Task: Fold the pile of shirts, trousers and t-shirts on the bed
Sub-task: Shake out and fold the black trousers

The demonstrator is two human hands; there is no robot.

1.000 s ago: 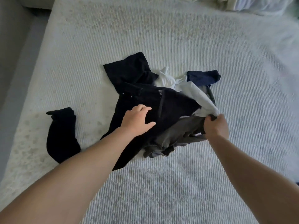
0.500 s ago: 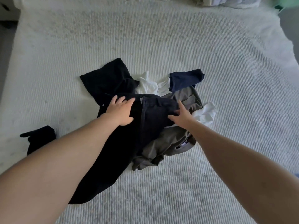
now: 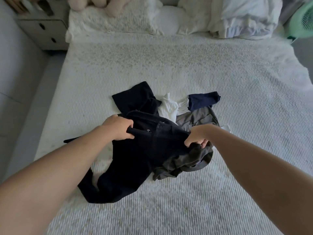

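Observation:
A small pile of clothes lies mid-bed. On top are dark navy trousers, lifted at the waistband, their legs trailing toward me. My left hand grips the waistband's left end. My right hand grips its right end, fingers curled into the cloth. Beneath lie a grey garment, a white t-shirt and a navy-blue piece. Another black garment sticks out at the back left.
The bed has a white ribbed cover with open surface all around the pile. Pillows and a soft toy lie at the head. A bedside cabinet stands at the left, a green fan at the right.
Both hands went from resting on the pile to gripping the trousers' waistband and raising it. My view has tilted up, bringing the pillows and cabinet into sight.

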